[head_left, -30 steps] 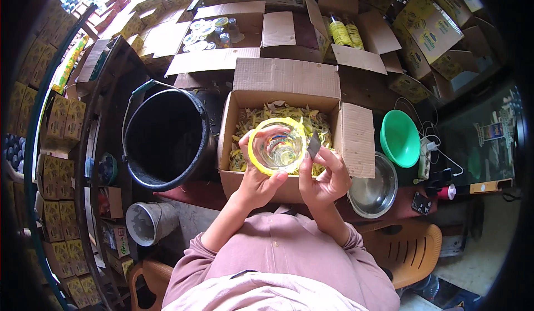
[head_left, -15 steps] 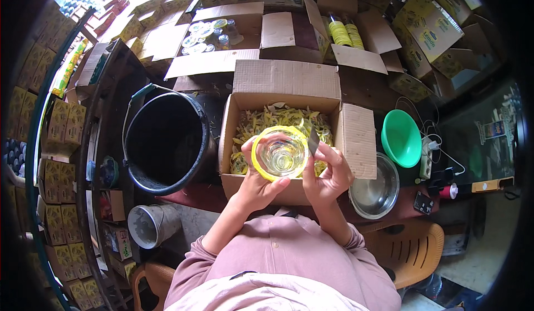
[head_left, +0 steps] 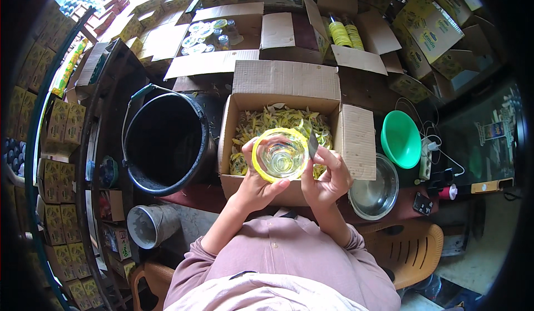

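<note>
Little shift is noted: clear cup [head_left: 282, 155] is kept clamped in fingers of left hand [head_left: 256, 188], dark flat piece [head_left: 313, 143] in those of right hand [head_left: 329, 178], work seemingly held at the yellow rim [head_left: 257, 166].

Both forearms [head_left: 223, 225] angle inward from the near side; the left hand [head_left: 256, 186] curves, thumb [head_left: 278, 186] pointing right, while the right hand [head_left: 327, 181] pinches with bent fingers [head_left: 336, 165].

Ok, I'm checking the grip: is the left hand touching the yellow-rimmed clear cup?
Touching. In the head view, the left hand holds the yellow-rimmed clear cup, its thumb against the near edge.
</note>
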The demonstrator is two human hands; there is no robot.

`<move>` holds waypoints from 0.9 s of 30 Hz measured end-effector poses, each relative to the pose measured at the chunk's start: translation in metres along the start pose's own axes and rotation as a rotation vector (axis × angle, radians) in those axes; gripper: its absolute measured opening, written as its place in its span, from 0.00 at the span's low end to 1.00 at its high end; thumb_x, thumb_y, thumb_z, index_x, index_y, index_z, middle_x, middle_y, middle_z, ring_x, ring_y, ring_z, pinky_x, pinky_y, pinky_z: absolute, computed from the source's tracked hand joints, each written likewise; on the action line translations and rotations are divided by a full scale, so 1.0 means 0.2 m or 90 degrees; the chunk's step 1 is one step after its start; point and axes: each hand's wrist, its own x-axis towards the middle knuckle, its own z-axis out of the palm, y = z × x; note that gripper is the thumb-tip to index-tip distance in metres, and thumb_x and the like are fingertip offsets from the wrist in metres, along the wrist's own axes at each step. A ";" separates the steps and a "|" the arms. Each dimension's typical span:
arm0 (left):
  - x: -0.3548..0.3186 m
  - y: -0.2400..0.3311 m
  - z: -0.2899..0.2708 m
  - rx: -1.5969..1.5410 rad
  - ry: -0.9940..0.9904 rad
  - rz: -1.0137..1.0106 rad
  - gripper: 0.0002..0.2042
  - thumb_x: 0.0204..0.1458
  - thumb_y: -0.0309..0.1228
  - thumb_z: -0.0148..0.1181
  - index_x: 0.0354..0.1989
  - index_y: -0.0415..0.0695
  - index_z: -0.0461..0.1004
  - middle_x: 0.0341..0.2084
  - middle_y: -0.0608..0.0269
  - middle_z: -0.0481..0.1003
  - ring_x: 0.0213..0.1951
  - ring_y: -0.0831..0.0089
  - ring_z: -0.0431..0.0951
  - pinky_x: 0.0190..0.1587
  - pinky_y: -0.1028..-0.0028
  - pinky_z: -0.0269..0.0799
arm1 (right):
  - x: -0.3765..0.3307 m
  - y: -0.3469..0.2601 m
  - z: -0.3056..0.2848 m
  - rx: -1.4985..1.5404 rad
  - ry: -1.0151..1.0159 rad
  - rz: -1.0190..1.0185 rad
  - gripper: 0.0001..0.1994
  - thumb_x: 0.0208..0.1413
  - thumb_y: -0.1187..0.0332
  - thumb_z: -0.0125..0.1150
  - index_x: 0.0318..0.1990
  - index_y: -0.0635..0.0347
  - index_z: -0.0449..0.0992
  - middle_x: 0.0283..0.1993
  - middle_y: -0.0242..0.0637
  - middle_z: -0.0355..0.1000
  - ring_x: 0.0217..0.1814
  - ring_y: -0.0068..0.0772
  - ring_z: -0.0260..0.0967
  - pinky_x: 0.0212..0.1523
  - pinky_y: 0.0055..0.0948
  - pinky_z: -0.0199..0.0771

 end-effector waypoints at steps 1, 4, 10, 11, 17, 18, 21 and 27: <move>0.00 0.00 0.00 -0.017 0.014 -0.002 0.39 0.47 0.37 0.58 0.55 0.45 0.32 0.50 0.49 0.56 0.53 0.61 0.59 0.57 0.65 0.51 | 0.00 -0.01 0.00 0.007 0.001 0.004 0.15 0.38 0.81 0.60 0.38 0.65 0.71 0.28 0.37 0.69 0.26 0.24 0.67 0.28 0.19 0.67; 0.01 0.00 0.00 -0.014 -0.007 -0.012 0.39 0.47 0.37 0.58 0.55 0.45 0.31 0.49 0.49 0.56 0.54 0.61 0.59 0.57 0.65 0.50 | -0.01 -0.01 0.00 0.018 0.003 0.012 0.15 0.37 0.81 0.60 0.38 0.65 0.71 0.27 0.36 0.69 0.25 0.23 0.66 0.28 0.18 0.67; 0.01 0.01 -0.04 0.254 -0.089 0.016 0.38 0.46 0.39 0.58 0.56 0.42 0.36 0.50 0.52 0.55 0.54 0.60 0.57 0.58 0.65 0.49 | 0.03 0.00 -0.01 -0.005 0.005 0.008 0.15 0.37 0.81 0.60 0.37 0.63 0.72 0.25 0.36 0.69 0.25 0.26 0.68 0.26 0.21 0.68; 0.01 0.01 -0.04 0.255 -0.089 0.016 0.38 0.46 0.39 0.58 0.56 0.42 0.36 0.50 0.52 0.55 0.54 0.60 0.57 0.58 0.65 0.49 | 0.04 0.00 -0.01 -0.014 0.004 0.016 0.15 0.37 0.81 0.60 0.37 0.62 0.73 0.24 0.37 0.70 0.25 0.30 0.70 0.26 0.24 0.70; 0.01 0.00 -0.02 0.033 -0.020 -0.010 0.37 0.46 0.41 0.58 0.57 0.41 0.41 0.50 0.54 0.53 0.55 0.61 0.56 0.58 0.65 0.48 | 0.03 0.01 -0.03 -0.002 -0.013 0.021 0.16 0.36 0.81 0.61 0.37 0.61 0.73 0.24 0.36 0.70 0.25 0.29 0.70 0.27 0.24 0.71; 0.01 -0.01 -0.02 0.024 -0.036 -0.031 0.37 0.46 0.41 0.58 0.57 0.41 0.41 0.50 0.54 0.53 0.55 0.61 0.56 0.58 0.65 0.48 | 0.04 0.01 -0.03 -0.003 -0.011 0.020 0.16 0.36 0.81 0.61 0.37 0.61 0.73 0.24 0.36 0.70 0.25 0.29 0.70 0.27 0.24 0.71; 0.01 0.00 -0.01 -0.034 -0.047 -0.065 0.36 0.46 0.41 0.58 0.57 0.41 0.44 0.50 0.54 0.53 0.55 0.62 0.55 0.58 0.66 0.47 | 0.05 0.02 -0.03 -0.006 -0.019 0.003 0.16 0.37 0.81 0.61 0.38 0.63 0.72 0.25 0.37 0.69 0.24 0.24 0.67 0.25 0.18 0.66; 0.03 -0.01 -0.03 -0.070 -0.053 -0.072 0.32 0.46 0.42 0.56 0.56 0.41 0.51 0.49 0.55 0.53 0.56 0.63 0.53 0.59 0.67 0.45 | 0.09 0.01 -0.05 0.017 -0.045 0.027 0.16 0.36 0.81 0.61 0.37 0.58 0.74 0.24 0.36 0.70 0.25 0.30 0.71 0.27 0.25 0.72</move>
